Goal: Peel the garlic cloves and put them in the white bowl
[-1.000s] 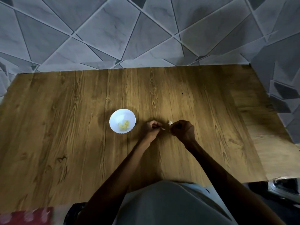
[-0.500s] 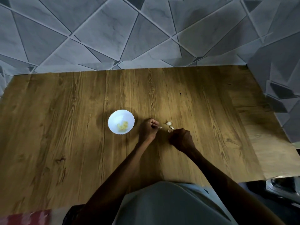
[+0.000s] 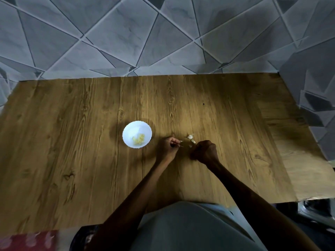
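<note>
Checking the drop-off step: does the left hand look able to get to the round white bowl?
Probably yes. The left hand, pinching a small pale piece, sits right of the round white bowl; only bare brown wooden table lies between, and the bowl's top is open.

The worktop [image 3: 72, 142] is brown wood-grain, smooth with a dull sheen. The white bowl [image 3: 125, 134] looks smooth and glossy. Far wall tiles [image 3: 117, 33] are grey, marble-veined, matt. Garlic scraps [image 3: 190, 136] look dry, papery. Near left lies red patterned cloth [image 3: 27, 240].
</note>
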Demonstrator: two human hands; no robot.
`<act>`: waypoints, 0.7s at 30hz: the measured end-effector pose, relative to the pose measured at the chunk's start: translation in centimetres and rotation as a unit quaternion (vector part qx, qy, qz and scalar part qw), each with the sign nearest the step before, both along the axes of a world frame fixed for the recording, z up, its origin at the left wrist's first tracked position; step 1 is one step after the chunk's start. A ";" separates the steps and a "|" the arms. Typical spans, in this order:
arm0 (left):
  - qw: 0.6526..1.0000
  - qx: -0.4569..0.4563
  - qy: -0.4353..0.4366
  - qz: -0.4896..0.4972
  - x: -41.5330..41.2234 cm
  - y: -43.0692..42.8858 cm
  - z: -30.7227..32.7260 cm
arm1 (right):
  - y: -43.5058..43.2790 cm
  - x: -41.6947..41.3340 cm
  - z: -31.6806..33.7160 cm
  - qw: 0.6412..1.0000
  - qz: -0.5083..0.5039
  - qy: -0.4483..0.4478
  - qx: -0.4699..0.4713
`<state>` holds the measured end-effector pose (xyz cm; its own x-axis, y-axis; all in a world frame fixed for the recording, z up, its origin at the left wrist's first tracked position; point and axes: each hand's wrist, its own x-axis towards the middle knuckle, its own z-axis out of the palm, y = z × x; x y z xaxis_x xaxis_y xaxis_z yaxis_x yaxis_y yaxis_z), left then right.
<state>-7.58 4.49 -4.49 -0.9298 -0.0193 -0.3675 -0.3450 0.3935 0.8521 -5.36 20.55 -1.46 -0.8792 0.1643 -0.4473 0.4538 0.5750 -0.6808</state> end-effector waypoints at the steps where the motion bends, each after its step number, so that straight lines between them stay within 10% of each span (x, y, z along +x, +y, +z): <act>1: 1.000 0.011 -0.007 -0.001 0.0 0.1 -0.1 | 0.1 -0.1 0.1 1.000 0.000 -0.010 -0.002; 21: 0.997 0.062 -0.045 -0.019 -0.9 0.5 1.0 | 1.3 0.7 1.4 0.974 -0.081 -0.009 -0.213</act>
